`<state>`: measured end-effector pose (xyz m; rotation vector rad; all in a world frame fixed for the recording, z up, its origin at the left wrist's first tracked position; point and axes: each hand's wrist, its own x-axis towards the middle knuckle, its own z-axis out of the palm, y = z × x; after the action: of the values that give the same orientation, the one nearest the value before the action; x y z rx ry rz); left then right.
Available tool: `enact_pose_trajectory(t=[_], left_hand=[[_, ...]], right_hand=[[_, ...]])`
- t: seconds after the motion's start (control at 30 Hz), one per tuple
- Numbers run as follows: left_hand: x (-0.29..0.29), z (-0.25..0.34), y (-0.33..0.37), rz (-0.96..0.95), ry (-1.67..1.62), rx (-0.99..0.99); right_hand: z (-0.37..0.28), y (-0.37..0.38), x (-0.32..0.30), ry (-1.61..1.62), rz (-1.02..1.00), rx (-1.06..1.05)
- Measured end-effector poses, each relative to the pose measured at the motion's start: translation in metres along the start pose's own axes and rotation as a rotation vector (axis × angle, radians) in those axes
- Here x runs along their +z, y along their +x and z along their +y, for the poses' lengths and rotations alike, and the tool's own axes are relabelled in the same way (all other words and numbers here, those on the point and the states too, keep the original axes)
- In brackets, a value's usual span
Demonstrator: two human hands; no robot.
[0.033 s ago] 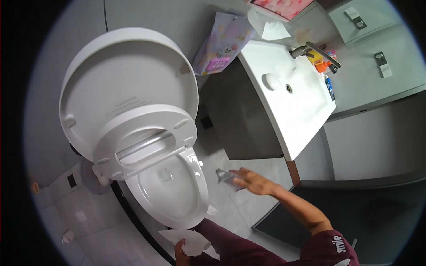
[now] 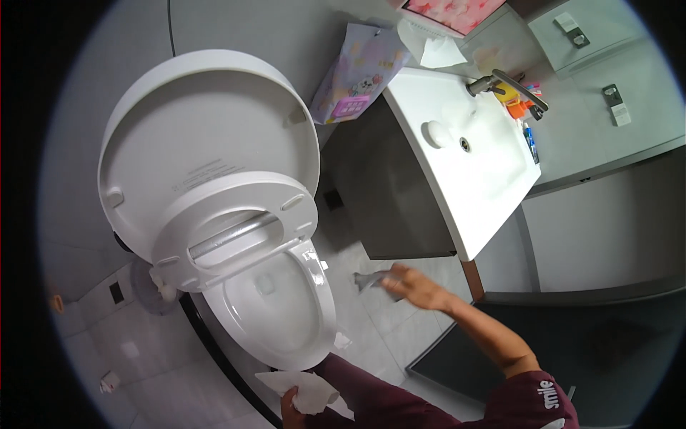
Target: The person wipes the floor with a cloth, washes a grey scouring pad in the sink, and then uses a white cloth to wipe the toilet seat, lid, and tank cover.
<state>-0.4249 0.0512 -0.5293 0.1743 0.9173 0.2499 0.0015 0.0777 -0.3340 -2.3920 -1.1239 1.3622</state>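
Note:
My left hand [image 2: 290, 406], at the bottom, is closed on a crumpled white paper towel [image 2: 309, 390] just in front of the toilet bowl [image 2: 325, 322]. My right hand [image 2: 421, 288] hovers over the floor between bowl and vanity, its fingers closed around a small grey, partly see-through object [image 2: 369, 281]. Blur hides what kind of object that is. Both the white seat [image 2: 171, 239] and the large lid [image 2: 214, 118] are raised. Water shows inside the bowl. Small white patches lie along its right rim.
A white washbasin [image 2: 457, 207] on a grey vanity cabinet [image 2: 386, 193] stands to the right, with a tap [image 2: 493, 84] at its back. A pastel printed bag [image 2: 364, 75] leans beside it. At left, a black strip [image 2: 214, 350] runs along the floor.
My right hand has shifted slightly to the right, away from the bowl, and the grey object has changed its tilt. The left hand and paper towel look unmoved.

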Motion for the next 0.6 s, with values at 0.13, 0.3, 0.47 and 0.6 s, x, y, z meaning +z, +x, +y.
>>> enact_pose_trajectory(t=[0.13, 0.3, 0.47, 0.6], left_hand=[[-0.041, -0.015, -0.007, 0.069, 0.458, 0.211], [-0.035, -0.008, -0.02, 0.072, 0.378, 0.184], [-0.025, -0.016, -0.02, 0.256, 0.305, 0.076], [-0.014, -0.011, -0.024, 0.179, 0.24, 0.032]], right_hand=[[-0.028, -0.016, -0.076, 0.41, 0.524, 0.028], [-0.04, 0.022, -0.19, 0.307, 1.279, -0.323], [-0.031, 0.092, -0.278, -0.156, 1.588, -0.437], [-0.008, 0.137, -0.326, 0.199, 1.58, -0.104]])
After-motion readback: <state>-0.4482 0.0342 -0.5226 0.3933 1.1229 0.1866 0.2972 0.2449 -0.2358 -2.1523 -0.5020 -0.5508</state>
